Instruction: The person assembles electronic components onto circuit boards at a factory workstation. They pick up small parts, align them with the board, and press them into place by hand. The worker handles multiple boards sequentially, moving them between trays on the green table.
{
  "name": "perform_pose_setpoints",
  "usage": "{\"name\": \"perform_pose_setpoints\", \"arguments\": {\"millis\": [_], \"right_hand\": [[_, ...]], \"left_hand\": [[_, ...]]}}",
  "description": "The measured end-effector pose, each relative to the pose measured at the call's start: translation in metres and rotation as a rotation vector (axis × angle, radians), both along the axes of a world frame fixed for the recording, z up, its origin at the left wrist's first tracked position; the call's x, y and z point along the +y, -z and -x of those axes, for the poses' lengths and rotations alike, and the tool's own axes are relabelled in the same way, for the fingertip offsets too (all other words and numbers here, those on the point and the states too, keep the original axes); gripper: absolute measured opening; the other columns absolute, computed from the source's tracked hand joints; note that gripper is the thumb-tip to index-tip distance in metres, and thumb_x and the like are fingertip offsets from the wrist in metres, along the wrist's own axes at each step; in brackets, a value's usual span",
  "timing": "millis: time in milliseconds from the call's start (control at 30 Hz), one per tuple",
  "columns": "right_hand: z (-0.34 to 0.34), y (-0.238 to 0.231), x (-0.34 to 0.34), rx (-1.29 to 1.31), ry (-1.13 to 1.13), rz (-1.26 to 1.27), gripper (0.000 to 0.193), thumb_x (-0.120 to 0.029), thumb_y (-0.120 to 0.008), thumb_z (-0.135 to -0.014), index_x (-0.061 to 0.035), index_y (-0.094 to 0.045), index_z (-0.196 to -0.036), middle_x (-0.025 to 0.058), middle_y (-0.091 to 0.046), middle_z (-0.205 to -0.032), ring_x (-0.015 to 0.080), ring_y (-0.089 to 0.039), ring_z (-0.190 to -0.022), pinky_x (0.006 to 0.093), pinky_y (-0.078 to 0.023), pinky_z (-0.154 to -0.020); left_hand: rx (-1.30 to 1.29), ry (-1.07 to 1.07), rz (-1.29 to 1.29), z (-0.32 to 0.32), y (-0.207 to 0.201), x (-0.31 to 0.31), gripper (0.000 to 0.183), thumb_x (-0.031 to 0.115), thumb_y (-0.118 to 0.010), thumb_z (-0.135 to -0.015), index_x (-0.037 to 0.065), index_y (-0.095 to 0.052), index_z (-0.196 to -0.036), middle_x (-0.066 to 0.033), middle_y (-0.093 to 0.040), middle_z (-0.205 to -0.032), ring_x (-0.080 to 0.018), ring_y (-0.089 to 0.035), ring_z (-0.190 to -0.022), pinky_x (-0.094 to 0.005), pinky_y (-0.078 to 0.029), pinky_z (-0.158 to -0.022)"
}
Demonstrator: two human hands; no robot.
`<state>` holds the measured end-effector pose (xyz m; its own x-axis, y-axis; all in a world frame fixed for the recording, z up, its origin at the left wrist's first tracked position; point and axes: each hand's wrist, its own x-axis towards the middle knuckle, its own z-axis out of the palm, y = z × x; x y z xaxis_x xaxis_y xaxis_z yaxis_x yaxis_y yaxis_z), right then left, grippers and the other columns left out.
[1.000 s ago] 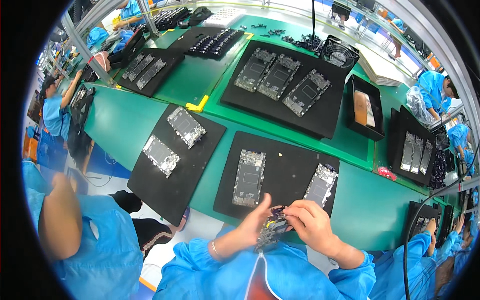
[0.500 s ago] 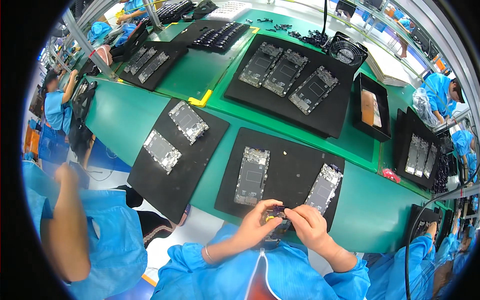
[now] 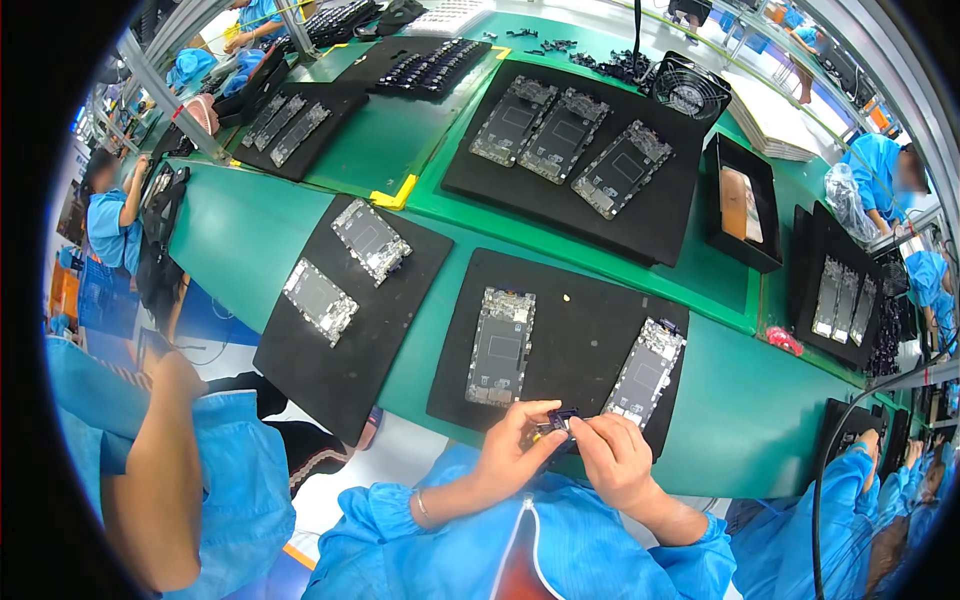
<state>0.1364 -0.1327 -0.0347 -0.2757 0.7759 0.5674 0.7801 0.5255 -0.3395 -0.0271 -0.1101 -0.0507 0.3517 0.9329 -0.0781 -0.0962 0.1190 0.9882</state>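
Close in front of my body, both hands hold a small dark electronic part [image 3: 563, 417] with a bluish-black frame. Its exact kind is too small to make out. My left hand [image 3: 514, 448] pinches it between thumb and fingers, where a bit of yellow shows. From the other side, my right hand [image 3: 617, 455] grips its edge with thumb and forefinger. Just beyond lies a black mat [image 3: 570, 345]. It carries one phone-shaped circuit board [image 3: 501, 345] on the left and another circuit board [image 3: 647, 372] slanted beside my right hand.
Left of me, a second black mat [image 3: 335, 385] bears two boards. Farther back, a raised black pad [image 3: 625, 235] holds three boards, with a black box [image 3: 735, 250] and a fan [image 3: 690, 90] nearby. A co-worker's arm [image 3: 150, 470] is close on my left.
The small part has turned slightly in my fingers, and less yellow shows. The view has shifted a little. On the left, the co-worker's hand has moved down and right.
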Motion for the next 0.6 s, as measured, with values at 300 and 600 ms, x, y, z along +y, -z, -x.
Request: {"name": "perform_pose_setpoints", "arguments": {"millis": [300, 600], "right_hand": [[0.001, -0.007, -0.004, -0.012, -0.02, 0.036, 0.042, -0.001, -0.067, -0.062, -0.0024, -0.062, -0.104, 0.0089, -0.056, -0.089, 0.0251, -0.058, -0.08, 0.0339, -0.051, -0.07], [-0.005, 0.001, -0.006, 0.447, 0.003, 0.278, 0.042, -0.003, -0.077, -0.064, -0.0035, -0.058, -0.102, 0.0123, -0.063, -0.095, 0.0279, -0.062, -0.086, 0.0342, -0.052, -0.072]], "left_hand": [[0.113, -0.033, -0.144, 0.002, -0.001, -0.005, 0.036, 0.003, -0.063, -0.083, 0.002, -0.051, -0.117, -0.0049, -0.058, -0.09, -0.0079, -0.056, -0.08, -0.0224, -0.046, -0.07], [0.004, 0.006, -0.087, 0.008, 0.001, -0.008, 0.034, 0.003, -0.063, -0.082, 0.002, -0.052, -0.114, -0.0067, -0.058, -0.094, -0.0097, -0.058, -0.086, -0.0242, -0.048, -0.075]]}}
